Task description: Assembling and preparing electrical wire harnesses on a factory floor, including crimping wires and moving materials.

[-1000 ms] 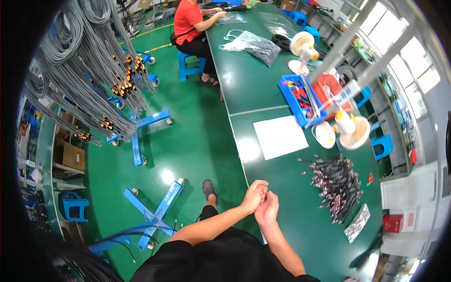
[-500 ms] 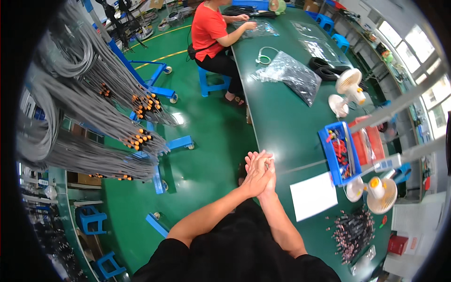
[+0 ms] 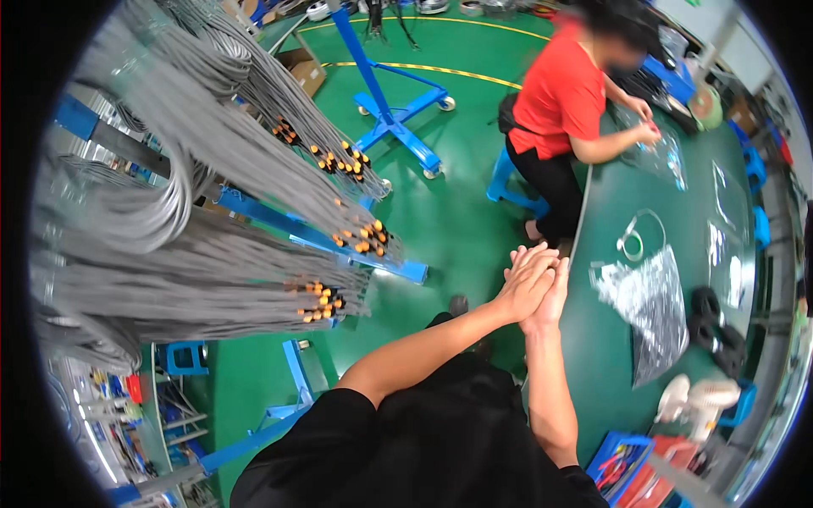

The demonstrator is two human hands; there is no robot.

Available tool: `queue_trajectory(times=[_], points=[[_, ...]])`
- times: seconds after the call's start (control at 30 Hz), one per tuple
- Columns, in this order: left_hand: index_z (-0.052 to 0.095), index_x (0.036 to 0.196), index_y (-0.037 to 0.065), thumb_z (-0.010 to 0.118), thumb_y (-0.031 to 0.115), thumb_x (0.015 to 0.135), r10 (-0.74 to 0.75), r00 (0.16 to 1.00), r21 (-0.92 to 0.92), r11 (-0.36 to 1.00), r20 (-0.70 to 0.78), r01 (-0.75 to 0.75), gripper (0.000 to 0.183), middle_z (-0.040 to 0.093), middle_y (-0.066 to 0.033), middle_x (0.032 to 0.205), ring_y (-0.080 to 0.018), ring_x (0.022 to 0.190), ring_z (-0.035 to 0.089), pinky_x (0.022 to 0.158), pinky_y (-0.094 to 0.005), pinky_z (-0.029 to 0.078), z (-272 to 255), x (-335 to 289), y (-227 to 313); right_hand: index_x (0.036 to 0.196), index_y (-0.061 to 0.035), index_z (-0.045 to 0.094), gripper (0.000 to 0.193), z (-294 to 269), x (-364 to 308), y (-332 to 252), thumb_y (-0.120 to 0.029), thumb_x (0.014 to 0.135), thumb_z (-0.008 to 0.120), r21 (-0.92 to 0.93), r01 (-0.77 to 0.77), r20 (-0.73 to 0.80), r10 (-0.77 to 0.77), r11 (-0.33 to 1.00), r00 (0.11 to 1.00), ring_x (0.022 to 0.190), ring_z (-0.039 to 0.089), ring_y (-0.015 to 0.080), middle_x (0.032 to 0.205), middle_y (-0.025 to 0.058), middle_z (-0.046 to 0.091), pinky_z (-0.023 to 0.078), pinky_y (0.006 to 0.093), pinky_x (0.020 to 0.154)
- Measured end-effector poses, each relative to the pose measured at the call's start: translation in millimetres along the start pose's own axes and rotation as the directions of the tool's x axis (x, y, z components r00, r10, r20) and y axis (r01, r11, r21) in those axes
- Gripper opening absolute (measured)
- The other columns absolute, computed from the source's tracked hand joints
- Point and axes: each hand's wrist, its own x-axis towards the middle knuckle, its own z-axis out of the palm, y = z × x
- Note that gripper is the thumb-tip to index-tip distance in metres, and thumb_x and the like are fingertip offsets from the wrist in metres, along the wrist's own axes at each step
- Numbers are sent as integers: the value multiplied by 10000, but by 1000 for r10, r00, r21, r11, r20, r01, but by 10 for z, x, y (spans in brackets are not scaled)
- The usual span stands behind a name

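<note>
Both of my hands are pressed together in front of my body, close to the table's left edge. My left hand [image 3: 518, 288] lies across the palm of my right hand [image 3: 549, 303], its fingers stretched out. The right hand's fingers are also extended, though the left hand partly covers them. No object shows between them. On the green table [image 3: 597, 339], nearest to the hands, lie a clear plastic bag with dark contents [image 3: 656, 313] and a coiled pale green cable [image 3: 631, 245].
Bundles of grey cables [image 3: 212, 271] with orange-tipped ends hang at left on a blue wheeled rack [image 3: 406, 269]. A co-worker in a red shirt [image 3: 559, 93] sits at the table's far side. Black coils [image 3: 718, 334], a small fan [image 3: 711, 396] and a blue bin [image 3: 622, 461] stand at right.
My view has turned left, so the rack looks nearer and the table has shifted right. The paper sheet and the pile of connectors have left the picture. My hands stay together.
</note>
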Motion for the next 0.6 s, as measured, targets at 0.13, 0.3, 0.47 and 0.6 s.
queue_trajectory(times=[0.13, 0.3, 0.47, 0.6], points=[[566, 1255, 31, 389, 52, 959, -164, 985, -224, 963, -51, 149, 346, 542, -142, 1368, -309, 1388, 399, 1179, -441, 243, -321, 950, -553, 1400, -77, 472, 731, 163, 1442, -153, -665, 972, 406, -51, -50, -29, 49, 997, 998, 1364, 454, 254, 1451, 99, 495, 347, 463, 1102], [592, 1209, 25, 348, -129, 821, -209, 972, -503, 855, -106, 129, 483, 601, -117, 1257, -232, 1257, 531, 1135, -353, 340, -1032, 2198, -1088, 1296, 28, 524, 685, 851, 3066, -113, -566, 960, 471, -163, 42, -156, -68, 986, 985, 1145, 603, 282, 1296, 151, 596, 466, 476, 970], [602, 1082, 0, 347, -194, 685, -198, 923, -525, 851, -329, -5, 510, 628, -83, 1103, -202, 1138, 583, 1105, -337, 385, -1836, 3218, -1632, 1078, 32, 639, 501, 1557, 4373, 111, -442, 943, 547, -158, -37, 11, 40, 987, 999, 997, 645, 285, 1052, 148, 692, 503, 440, 915], [596, 1056, 1, 372, -201, 746, -263, 844, -558, 828, -467, -51, 433, 641, -94, 1089, -196, 1085, 616, 1034, -340, 459, -2656, 3655, -2073, 1097, -3, 646, 453, 2276, 5159, 732, -418, 934, 566, -331, -50, -50, 35, 942, 998, 991, 657, 259, 1048, 127, 697, 516, 393, 911]])
